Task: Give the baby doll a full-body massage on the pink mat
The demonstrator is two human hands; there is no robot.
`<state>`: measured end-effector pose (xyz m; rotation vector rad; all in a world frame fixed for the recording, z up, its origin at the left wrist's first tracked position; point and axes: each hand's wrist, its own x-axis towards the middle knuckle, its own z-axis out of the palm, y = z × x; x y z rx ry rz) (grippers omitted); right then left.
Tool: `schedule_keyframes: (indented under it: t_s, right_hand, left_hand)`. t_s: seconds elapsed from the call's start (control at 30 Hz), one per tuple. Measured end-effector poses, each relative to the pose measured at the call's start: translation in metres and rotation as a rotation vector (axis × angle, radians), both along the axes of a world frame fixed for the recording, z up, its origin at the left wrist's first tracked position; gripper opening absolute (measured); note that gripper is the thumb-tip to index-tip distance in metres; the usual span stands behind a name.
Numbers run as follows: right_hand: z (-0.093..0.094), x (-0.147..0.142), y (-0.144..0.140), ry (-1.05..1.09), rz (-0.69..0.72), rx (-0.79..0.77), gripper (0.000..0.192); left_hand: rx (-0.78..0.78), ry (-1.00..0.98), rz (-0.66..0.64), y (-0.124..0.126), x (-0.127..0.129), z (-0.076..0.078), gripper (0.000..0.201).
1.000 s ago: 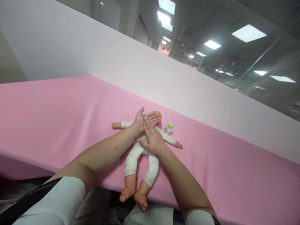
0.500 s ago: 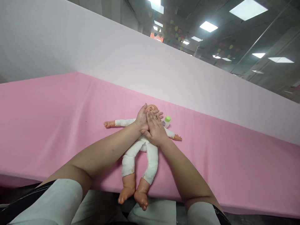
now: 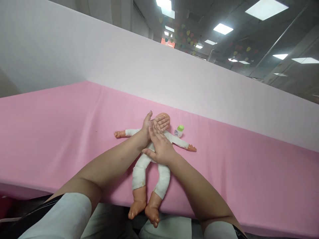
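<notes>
A baby doll in a white suit lies on its back on the pink table, arms spread, feet hanging over the near edge. My left hand lies palm up over the doll's head, fingers apart. My right hand rests flat on the doll's chest, its fingertips touching my left palm. A small white bottle with a green cap stands just right of the doll's head.
A pale pink panel rises behind the table as a back wall. Beyond it are a glass partition and ceiling lights. My lap in white clothing shows below the table's near edge.
My right hand slid up over my left palm toward the doll's head, then drew back down to the chest. My left hand stayed on the head.
</notes>
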<state>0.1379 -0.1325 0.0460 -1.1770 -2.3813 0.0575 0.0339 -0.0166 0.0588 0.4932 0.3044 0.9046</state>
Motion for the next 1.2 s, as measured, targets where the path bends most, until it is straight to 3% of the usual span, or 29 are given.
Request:
schedule_keyframes:
  t_s: [0.23, 0.37, 0.5, 0.7, 0.87, 1.07, 1.2]
  right_hand:
    - [-0.004, 0.015, 0.012, 0.037, -0.117, -0.009, 0.103]
    - [-0.006, 0.026, 0.022, -0.022, -0.185, -0.025, 0.092]
    - [-0.006, 0.024, 0.022, -0.075, -0.219, -0.038, 0.086]
    - [0.002, 0.006, 0.007, -0.127, -0.12, -0.06, 0.08]
    - [0.005, -0.002, -0.002, -0.049, -0.036, -0.032, 0.089]
    - [-0.002, 0.014, 0.012, -0.022, -0.1, 0.015, 0.096]
    - [-0.009, 0.03, 0.026, 0.0, -0.097, 0.033, 0.085]
  left_hand:
    - [0.015, 0.047, -0.129, -0.025, 0.024, -0.006, 0.091]
    - [-0.052, 0.03, -0.087, -0.022, 0.023, -0.003, 0.09]
    - [-0.055, -0.006, -0.006, -0.009, 0.005, 0.006, 0.084]
    - [-0.037, -0.008, 0.101, 0.006, -0.014, 0.008, 0.087]
    - [-0.016, -0.058, 0.019, -0.002, -0.005, 0.002, 0.087]
    - [-0.035, -0.032, -0.114, -0.023, 0.008, 0.003, 0.089]
    - [-0.052, 0.01, -0.054, -0.021, 0.003, 0.006, 0.081]
